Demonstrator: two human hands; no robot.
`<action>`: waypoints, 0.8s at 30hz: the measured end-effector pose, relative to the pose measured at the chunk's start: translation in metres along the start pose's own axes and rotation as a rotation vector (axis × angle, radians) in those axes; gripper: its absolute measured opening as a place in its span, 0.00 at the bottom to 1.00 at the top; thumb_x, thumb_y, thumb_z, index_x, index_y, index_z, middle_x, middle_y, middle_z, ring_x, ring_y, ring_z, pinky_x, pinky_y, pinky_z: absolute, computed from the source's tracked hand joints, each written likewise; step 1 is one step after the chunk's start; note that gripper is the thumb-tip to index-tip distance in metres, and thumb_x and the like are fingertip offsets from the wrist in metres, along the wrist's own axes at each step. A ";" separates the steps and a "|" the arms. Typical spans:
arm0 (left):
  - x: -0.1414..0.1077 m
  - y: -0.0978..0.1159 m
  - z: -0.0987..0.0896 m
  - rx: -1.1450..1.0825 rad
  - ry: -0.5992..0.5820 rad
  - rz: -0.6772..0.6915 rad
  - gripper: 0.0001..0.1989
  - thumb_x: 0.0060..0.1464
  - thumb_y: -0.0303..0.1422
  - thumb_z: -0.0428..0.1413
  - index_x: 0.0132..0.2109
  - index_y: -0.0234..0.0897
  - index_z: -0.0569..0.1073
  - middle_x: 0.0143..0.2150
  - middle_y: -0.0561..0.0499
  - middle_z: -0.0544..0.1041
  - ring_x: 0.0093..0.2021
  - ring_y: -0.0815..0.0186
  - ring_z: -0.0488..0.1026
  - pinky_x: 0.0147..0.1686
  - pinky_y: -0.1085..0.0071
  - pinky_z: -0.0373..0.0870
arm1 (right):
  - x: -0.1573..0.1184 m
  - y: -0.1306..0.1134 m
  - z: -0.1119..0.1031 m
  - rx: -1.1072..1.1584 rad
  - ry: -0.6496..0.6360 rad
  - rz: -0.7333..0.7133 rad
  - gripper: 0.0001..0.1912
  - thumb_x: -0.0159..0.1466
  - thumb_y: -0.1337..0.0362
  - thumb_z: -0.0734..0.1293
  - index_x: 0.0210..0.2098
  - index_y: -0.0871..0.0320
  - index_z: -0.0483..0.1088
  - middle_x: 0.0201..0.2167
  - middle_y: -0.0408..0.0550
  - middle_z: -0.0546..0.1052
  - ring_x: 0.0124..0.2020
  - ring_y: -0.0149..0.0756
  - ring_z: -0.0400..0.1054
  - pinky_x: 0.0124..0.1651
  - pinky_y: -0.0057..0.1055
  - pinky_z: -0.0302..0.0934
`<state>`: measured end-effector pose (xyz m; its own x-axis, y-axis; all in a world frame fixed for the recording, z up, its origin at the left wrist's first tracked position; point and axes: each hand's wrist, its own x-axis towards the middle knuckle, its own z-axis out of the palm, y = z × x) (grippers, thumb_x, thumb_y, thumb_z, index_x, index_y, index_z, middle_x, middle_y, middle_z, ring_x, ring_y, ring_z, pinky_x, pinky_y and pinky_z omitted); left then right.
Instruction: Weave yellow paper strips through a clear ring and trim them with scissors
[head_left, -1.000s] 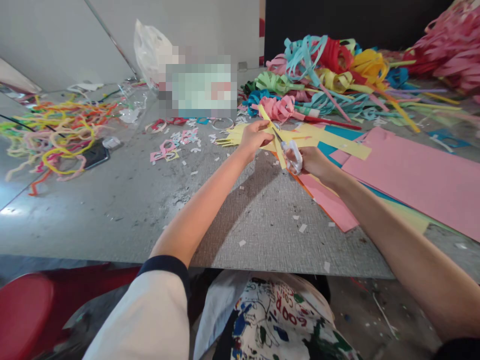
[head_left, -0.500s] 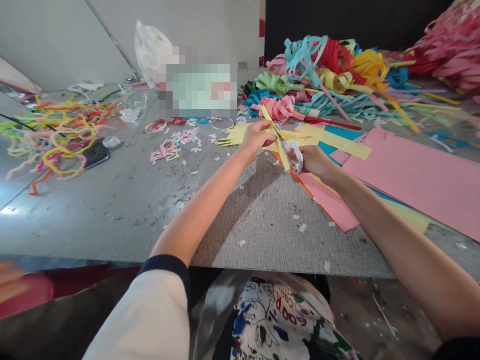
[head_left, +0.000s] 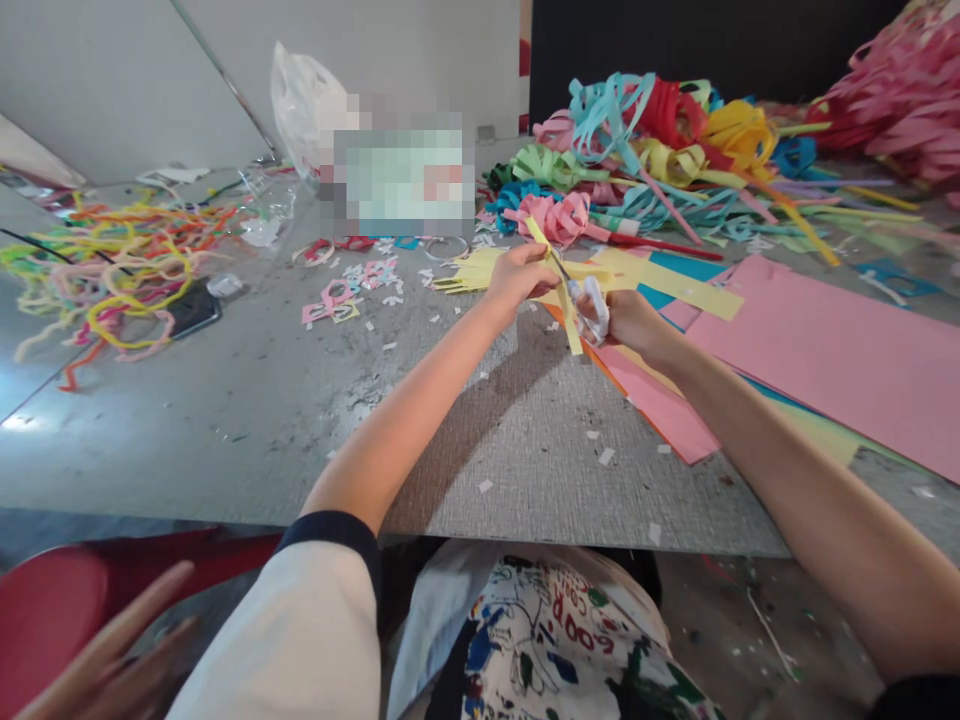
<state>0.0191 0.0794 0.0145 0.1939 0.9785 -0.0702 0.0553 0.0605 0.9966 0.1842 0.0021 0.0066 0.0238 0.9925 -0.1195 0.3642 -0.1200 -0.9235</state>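
Left hand (head_left: 521,277) grips a fringed yellow paper sheet (head_left: 660,278) — right hand (head_left: 628,322) clenched on white-handled scissors (head_left: 592,308), blades on the paper. All held above the grey table (head_left: 525,440), just beside stacked pink paper sheets (head_left: 825,360). Another person's hand (head_left: 105,655) at bottom left.

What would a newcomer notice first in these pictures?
The large heap of curled, multicoloured paper strips on the far right of the table stands out first. At the centre, the left hand grips yellow paper while the right hand holds white-handled scissors against it. Pink sheets lie to the right.
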 end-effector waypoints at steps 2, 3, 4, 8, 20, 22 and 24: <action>0.001 -0.001 -0.001 0.016 0.002 0.003 0.28 0.46 0.21 0.63 0.56 0.37 0.79 0.65 0.44 0.80 0.49 0.65 0.82 0.46 0.72 0.75 | 0.001 0.002 0.000 -0.008 0.011 0.008 0.22 0.70 0.70 0.72 0.21 0.57 0.66 0.19 0.43 0.71 0.19 0.25 0.61 0.25 0.26 0.55; 0.002 -0.002 -0.001 0.029 0.005 0.004 0.28 0.46 0.21 0.63 0.56 0.37 0.80 0.65 0.44 0.80 0.48 0.65 0.82 0.46 0.71 0.75 | 0.001 0.002 0.000 -0.016 0.020 0.017 0.21 0.70 0.71 0.72 0.21 0.58 0.67 0.19 0.43 0.71 0.19 0.25 0.61 0.25 0.26 0.56; 0.001 -0.002 -0.001 0.043 0.007 0.006 0.29 0.45 0.21 0.63 0.57 0.38 0.80 0.64 0.44 0.81 0.48 0.65 0.82 0.46 0.71 0.75 | 0.001 0.001 0.000 -0.023 0.026 0.029 0.21 0.70 0.71 0.72 0.21 0.58 0.67 0.19 0.43 0.71 0.19 0.25 0.62 0.26 0.26 0.57; 0.001 -0.001 -0.004 0.060 -0.016 0.026 0.32 0.45 0.22 0.63 0.60 0.40 0.79 0.56 0.45 0.84 0.46 0.65 0.82 0.47 0.70 0.74 | -0.002 -0.004 0.003 -0.037 0.052 0.079 0.24 0.69 0.66 0.75 0.19 0.59 0.67 0.19 0.44 0.71 0.19 0.26 0.62 0.25 0.25 0.57; 0.022 -0.017 -0.010 -0.099 0.061 0.086 0.05 0.57 0.23 0.63 0.39 0.36 0.81 0.36 0.50 0.81 0.36 0.70 0.77 0.47 0.70 0.74 | -0.007 -0.009 0.003 -0.018 0.014 0.036 0.28 0.67 0.54 0.79 0.20 0.57 0.64 0.17 0.43 0.67 0.19 0.25 0.60 0.24 0.26 0.55; 0.026 -0.021 -0.012 -0.107 0.060 0.115 0.08 0.55 0.20 0.64 0.42 0.34 0.81 0.39 0.47 0.83 0.38 0.69 0.79 0.48 0.69 0.74 | -0.007 -0.009 0.003 -0.003 0.002 0.039 0.27 0.68 0.55 0.78 0.21 0.57 0.64 0.18 0.43 0.68 0.20 0.26 0.61 0.24 0.26 0.55; 0.028 -0.023 -0.013 -0.112 0.071 0.123 0.12 0.54 0.18 0.64 0.44 0.34 0.81 0.43 0.46 0.83 0.41 0.67 0.80 0.48 0.70 0.75 | -0.007 -0.010 0.003 0.010 -0.011 0.056 0.26 0.70 0.58 0.76 0.21 0.57 0.64 0.18 0.44 0.68 0.20 0.26 0.60 0.24 0.26 0.55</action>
<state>0.0104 0.1078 -0.0102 0.1230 0.9910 0.0520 -0.0750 -0.0430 0.9963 0.1777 -0.0040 0.0152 0.0336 0.9841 -0.1746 0.3530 -0.1752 -0.9191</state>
